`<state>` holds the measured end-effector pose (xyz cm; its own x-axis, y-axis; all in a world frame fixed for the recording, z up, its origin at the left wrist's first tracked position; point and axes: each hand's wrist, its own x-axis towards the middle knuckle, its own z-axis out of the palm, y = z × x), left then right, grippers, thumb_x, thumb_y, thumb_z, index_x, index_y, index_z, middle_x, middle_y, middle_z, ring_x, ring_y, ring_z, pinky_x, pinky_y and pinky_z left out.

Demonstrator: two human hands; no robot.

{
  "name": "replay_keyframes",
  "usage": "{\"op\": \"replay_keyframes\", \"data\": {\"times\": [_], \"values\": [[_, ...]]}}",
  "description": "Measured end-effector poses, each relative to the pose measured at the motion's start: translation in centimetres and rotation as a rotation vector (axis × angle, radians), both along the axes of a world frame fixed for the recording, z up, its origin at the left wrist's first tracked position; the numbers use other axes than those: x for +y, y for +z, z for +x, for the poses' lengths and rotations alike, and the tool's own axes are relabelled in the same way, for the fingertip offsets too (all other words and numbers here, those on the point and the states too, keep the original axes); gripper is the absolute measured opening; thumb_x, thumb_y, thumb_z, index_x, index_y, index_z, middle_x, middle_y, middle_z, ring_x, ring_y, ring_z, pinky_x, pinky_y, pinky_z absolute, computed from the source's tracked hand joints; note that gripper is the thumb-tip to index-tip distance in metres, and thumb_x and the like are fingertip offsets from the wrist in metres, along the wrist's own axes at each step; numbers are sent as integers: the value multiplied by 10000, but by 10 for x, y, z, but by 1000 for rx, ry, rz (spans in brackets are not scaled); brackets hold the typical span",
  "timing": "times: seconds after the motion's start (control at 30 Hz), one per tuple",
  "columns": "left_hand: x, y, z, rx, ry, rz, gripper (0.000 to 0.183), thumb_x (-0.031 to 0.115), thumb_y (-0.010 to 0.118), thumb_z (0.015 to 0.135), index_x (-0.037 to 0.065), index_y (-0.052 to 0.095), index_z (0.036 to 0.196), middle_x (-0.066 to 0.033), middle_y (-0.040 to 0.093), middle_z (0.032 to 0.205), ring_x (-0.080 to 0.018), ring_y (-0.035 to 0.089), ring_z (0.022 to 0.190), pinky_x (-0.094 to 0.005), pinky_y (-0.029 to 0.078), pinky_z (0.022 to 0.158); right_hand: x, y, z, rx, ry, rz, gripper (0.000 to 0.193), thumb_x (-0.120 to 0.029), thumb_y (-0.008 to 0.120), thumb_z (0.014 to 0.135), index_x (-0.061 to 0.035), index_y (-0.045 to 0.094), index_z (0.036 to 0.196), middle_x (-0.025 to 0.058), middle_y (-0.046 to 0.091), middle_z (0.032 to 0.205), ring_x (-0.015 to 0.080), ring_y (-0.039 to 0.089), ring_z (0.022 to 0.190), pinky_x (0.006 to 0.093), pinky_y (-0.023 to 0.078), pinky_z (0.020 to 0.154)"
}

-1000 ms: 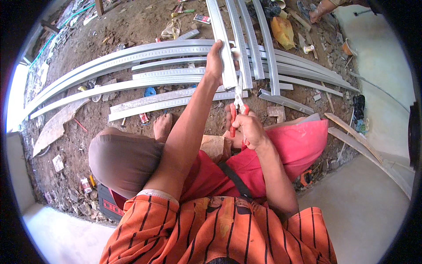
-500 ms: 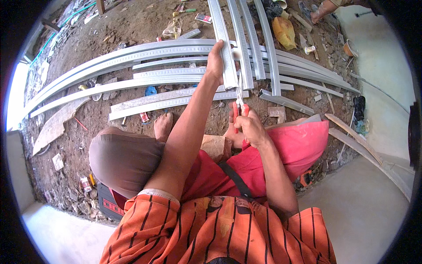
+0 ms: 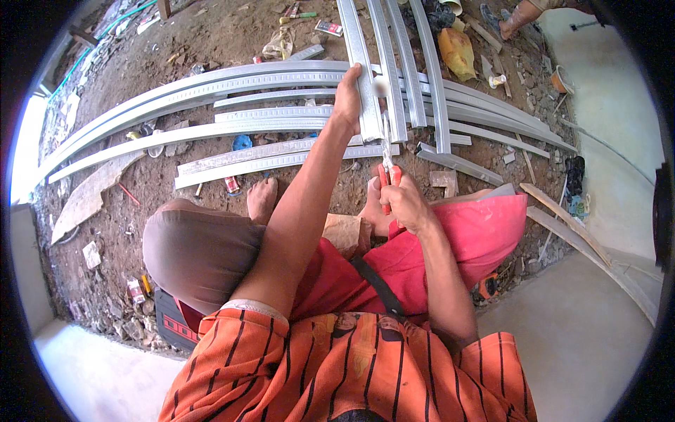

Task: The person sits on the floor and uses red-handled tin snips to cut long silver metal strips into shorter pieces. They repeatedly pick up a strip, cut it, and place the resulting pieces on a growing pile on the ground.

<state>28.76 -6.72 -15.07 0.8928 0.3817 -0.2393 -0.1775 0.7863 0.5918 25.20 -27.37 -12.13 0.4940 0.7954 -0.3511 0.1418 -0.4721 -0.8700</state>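
My left hand (image 3: 346,97) is closed round the left edge of a galvanized metal channel (image 3: 360,56), whose near end points toward me. In my right hand (image 3: 406,199) is a pair of tin snips (image 3: 387,167) with red handles, gripped in a fist. The snips' metal jaws reach up to the near end of the channel, at its right side. Whether the blades bite into the metal cannot be made out. Beside the held channel, on its right, further channels (image 3: 416,105) lie roughly parallel.
Long metal channels (image 3: 204,86) lie crosswise on the dirt beneath. A short channel piece (image 3: 460,165) sits to the right. Beyond are a yellow bag (image 3: 457,53) and another person's foot (image 3: 508,28). An orange tape measure (image 3: 489,285) lies by my right knee, wooden strips (image 3: 583,235) farther right.
The handles of the tin snips have come closer together in my right hand. My left hand stays on the channel, almost unmoved.
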Motion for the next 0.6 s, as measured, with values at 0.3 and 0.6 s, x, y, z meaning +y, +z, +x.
{"op": "replay_keyframes", "data": {"times": [0.3,0.6], "values": [[4,-9,3,22,24,11,472,453,354,907,33,508,1058,-99,573,746,-235,558,501,-394,459,398,12,1,-15,348,-342,8,318,-129,498,682,-1,528,972,17,471,613,132,458,432,306,354,390],[0,0,-3,-3,15,-8,404,432,342,909,69,510,962,-61,561,664,-194,540,473,-334,478,461,11,-8,-14,276,-331,54,318,-106,514,654,5,522,951,21,478,626,129,439,411,305,360,380]]}}
